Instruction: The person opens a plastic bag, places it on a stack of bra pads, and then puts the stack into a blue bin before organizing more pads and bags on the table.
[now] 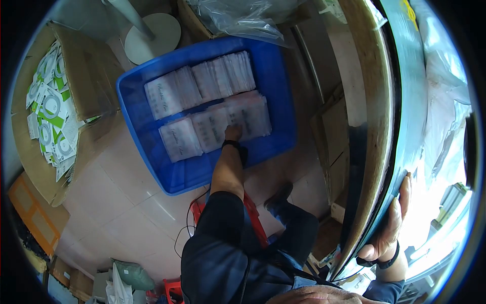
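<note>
My left hand (233,133) reaches down into a blue plastic bin (167,183) on the floor. Its fingers look curled against the front row of printed packets (211,127), and whatever they grip is hidden. These flat, pale packets with dark script stand in two tightly packed rows, the back row of packets (223,75) lying farther from me. Over on the right, my right hand (389,230) rests on the edge of a worktable (405,126), open, with its fingers stretched out and the thumb apart. It holds nothing.
An open cardboard box (88,76) of white-and-green packages (52,109) stands left of the bin. Behind are a round white pedestal base (153,38) and clear plastic bags (243,17). A red stool (255,220) is beneath me, with a black cable (187,225) beside it.
</note>
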The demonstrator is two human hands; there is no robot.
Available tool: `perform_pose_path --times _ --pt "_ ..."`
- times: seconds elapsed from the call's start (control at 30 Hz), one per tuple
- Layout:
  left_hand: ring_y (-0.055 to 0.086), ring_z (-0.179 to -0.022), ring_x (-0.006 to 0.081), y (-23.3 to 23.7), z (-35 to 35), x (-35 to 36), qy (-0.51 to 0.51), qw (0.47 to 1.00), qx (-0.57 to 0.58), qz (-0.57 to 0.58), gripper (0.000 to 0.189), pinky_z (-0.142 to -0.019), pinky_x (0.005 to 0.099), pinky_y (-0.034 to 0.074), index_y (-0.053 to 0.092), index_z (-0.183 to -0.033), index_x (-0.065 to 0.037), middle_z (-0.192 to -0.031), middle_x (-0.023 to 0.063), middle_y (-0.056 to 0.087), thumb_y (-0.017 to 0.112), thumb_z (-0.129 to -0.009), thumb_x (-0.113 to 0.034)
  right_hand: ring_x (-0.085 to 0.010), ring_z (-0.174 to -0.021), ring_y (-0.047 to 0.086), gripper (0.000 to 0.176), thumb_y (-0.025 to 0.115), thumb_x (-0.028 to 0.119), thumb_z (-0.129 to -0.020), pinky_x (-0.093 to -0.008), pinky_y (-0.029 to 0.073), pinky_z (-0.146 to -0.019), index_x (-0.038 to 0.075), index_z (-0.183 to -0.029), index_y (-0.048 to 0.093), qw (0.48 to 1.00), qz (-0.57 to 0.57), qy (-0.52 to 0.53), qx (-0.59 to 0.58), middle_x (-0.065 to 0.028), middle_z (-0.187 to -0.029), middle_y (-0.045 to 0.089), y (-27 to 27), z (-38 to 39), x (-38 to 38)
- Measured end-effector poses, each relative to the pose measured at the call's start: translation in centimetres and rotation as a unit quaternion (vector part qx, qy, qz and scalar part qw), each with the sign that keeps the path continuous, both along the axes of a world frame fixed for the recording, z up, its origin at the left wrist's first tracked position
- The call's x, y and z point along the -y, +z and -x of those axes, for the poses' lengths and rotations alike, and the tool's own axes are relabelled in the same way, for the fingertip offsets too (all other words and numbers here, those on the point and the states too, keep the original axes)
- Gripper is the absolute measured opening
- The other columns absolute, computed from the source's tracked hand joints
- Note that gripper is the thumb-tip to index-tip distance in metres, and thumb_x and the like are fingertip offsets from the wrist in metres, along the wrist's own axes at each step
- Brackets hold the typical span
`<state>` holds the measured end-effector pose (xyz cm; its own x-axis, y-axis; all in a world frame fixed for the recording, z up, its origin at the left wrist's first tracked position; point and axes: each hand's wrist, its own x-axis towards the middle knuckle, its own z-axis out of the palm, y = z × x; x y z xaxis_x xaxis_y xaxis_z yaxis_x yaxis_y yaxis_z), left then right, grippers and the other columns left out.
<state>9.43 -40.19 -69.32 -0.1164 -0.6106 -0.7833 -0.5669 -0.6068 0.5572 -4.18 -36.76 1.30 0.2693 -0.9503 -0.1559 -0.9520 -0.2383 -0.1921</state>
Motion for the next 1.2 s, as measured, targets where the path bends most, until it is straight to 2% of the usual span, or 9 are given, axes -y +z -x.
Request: perform_pose_path --times 0.13,0.23,0.37,0.5,0.57,0.7,0.83,0.9,1.2 --pt "0.064 -0.113 0.0466 1.4 -0.7 2.1 -0.052 0.989 -0.021 -0.134 0.052 -0.101 0.0502 0.051 0.069 -0.116 0.0 -0.116 0.0319 0.067 0.061 -0.09 -0.044 -0.0538 -0.147 0.027 0.104 0.048 0.083 -0.086 -0.0669 0.015 -0.119 0.011 -0.159 0.033 1.0 0.004 0.005 0.004 -0.0338 -0.158 0.029 -0.1 0.0 0.3" --pt "0.064 -0.113 0.0472 -1.3 -0.1 -0.9 0.072 0.996 0.041 -0.023 0.064 -0.1 0.051 0.051 0.065 -0.116 0.01 -0.115 0.0341 0.067 0.066 -0.087 -0.046 -0.0535 -0.147 0.028 0.102 0.049 0.083 -0.087 -0.0665 0.016 -0.119 0.01 -0.157 0.035 1.0 0.01 0.009 0.01 -0.0341 -0.157 0.031 -0.2 -0.1 0.7" --pt "0.063 -0.113 0.0486 1.0 -1.1 0.4 0.07 0.996 0.062 0.018 0.071 -0.098 0.0501 0.052 0.061 -0.115 0.016 -0.115 0.0357 0.066 0.069 -0.084 -0.048 -0.0528 -0.146 0.031 0.098 0.051 0.08 -0.088 -0.065 0.018 -0.119 0.007 -0.153 0.042 1.0 0.009 0.001 0.019 -0.0358 -0.154 0.035 -0.1 -0.6 1.4" --pt "0.064 -0.113 0.0468 0.0 -2.6 1.0 0.104 0.988 -0.03 0.106 0.07 -0.097 0.0475 0.053 0.06 -0.121 0.012 -0.115 0.0344 0.067 0.067 -0.087 -0.049 -0.0463 -0.147 0.035 0.091 0.053 0.075 -0.09 -0.0594 0.018 -0.121 0.007 -0.15 0.048 1.0 0.018 0.006 0.011 -0.0293 -0.156 0.039 0.4 -1.2 2.5" --pt "0.065 -0.115 0.0414 -1.7 -4.4 3.2 -0.088 0.989 -0.083 0.086 0.067 -0.095 0.0445 0.053 0.057 -0.133 0.005 -0.124 0.029 0.066 0.063 -0.092 -0.048 -0.0423 -0.149 0.032 0.088 0.052 0.073 -0.092 -0.0567 0.017 -0.122 0.008 -0.151 0.047 1.0 0.002 0.011 -0.015 -0.0247 -0.158 0.038 1.1 -1.3 2.7" --pt "0.063 -0.116 0.0342 12.3 -7.0 4.0 0.075 0.966 -0.241 0.049 0.058 -0.093 0.0423 0.053 0.056 -0.136 0.0 -0.129 0.0214 0.064 0.061 -0.097 -0.042 -0.0354 -0.152 0.029 0.083 0.049 0.071 -0.094 -0.0552 0.014 -0.124 0.015 -0.154 0.044 0.998 0.064 -0.003 0.015 -0.0149 -0.161 0.037 0.5 -0.8 1.8" --pt "0.062 -0.116 0.0246 27.2 -9.4 2.3 0.315 0.854 -0.407 -0.081 0.047 -0.089 0.0394 0.053 0.055 -0.14 -0.006 -0.136 0.0113 0.061 0.058 -0.102 -0.034 -0.0332 -0.152 0.027 0.08 0.053 0.067 -0.094 -0.0556 0.017 -0.124 0.015 -0.153 0.044 0.99 0.125 -0.012 0.065 -0.0134 -0.161 0.037 -0.5 -0.3 0.3" --pt "0.06 -0.118 0.0189 33.7 -10.8 0.7 0.239 0.926 -0.289 -0.032 0.046 -0.095 0.0346 0.048 0.054 -0.139 -0.008 -0.132 0.0089 0.063 0.061 -0.102 -0.033 -0.0328 -0.152 0.028 0.078 0.055 0.065 -0.094 -0.0551 0.018 -0.124 0.013 -0.152 0.045 0.986 0.147 -0.028 0.077 -0.0139 -0.161 0.038 -0.3 -1.2 -0.7" --pt "0.058 -0.121 0.0183 46.8 -17.6 -11.1 0.271 0.903 -0.325 0.077 0.044 -0.101 0.0361 0.042 0.055 -0.135 -0.009 -0.13 0.0059 0.064 0.065 -0.101 -0.035 -0.0328 -0.13 0.055 0.053 0.066 0.04 -0.095 -0.0505 0.034 -0.117 0.005 -0.135 0.058 0.972 0.158 -0.106 0.137 -0.0145 -0.137 0.06 5.2 0.8 -23.9"
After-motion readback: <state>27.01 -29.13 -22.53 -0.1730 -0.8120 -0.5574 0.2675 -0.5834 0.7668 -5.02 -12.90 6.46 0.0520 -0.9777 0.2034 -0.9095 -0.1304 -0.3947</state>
